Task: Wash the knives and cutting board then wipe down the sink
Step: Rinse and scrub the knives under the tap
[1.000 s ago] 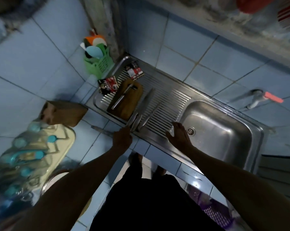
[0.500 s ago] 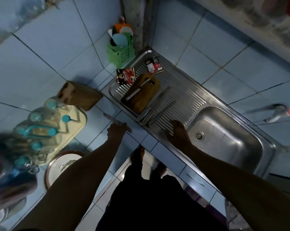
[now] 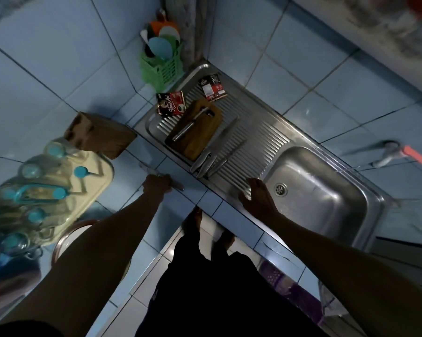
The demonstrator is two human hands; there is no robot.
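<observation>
A steel sink with a ribbed drainboard is set into the blue tiled counter. A wooden cutting board lies on the drainboard with a steel tool across it. Three steel knives lie side by side next to the board. My left hand grips another knife over the counter left of the drainboard. My right hand rests on the drainboard's front edge beside the basin, fingers flat.
A wooden knife block lies on the counter at the left. Beside it is a cream tray of glasses with teal lids. A green utensil basket stands in the corner. Two coffee sachets lie at the drainboard's far end. The tap sticks out from the wall.
My left hand has carried a knife away from the knives on the drainboard, leftward over the tiled counter. My right hand has stayed on the drainboard edge.
</observation>
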